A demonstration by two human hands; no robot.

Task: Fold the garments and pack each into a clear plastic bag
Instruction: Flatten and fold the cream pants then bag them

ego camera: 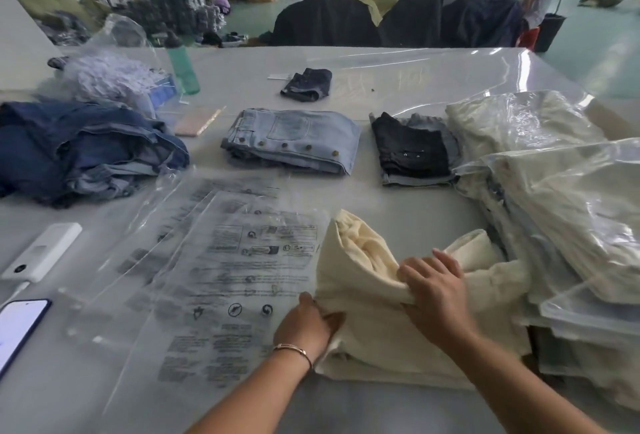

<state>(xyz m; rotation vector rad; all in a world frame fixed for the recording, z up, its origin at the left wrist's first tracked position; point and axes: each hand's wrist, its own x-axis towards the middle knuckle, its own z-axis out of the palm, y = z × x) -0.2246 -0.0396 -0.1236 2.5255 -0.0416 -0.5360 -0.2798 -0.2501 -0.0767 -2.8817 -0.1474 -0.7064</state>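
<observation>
Both hands, left hand [308,324] and right hand [436,289], grip the cream garment [374,329] mid-fold; bagged garments [561,211] lie right of it, denim [291,140] beyond it unpacked.

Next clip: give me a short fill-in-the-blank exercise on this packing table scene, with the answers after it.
1. Both hands, left hand and right hand, are on the folded ____-coloured garment.
2. The printed clear plastic bag lies to the garment's ____.
3. The folded light blue jeans show a row of ____ buttons.

Answers: cream; left; four
</observation>
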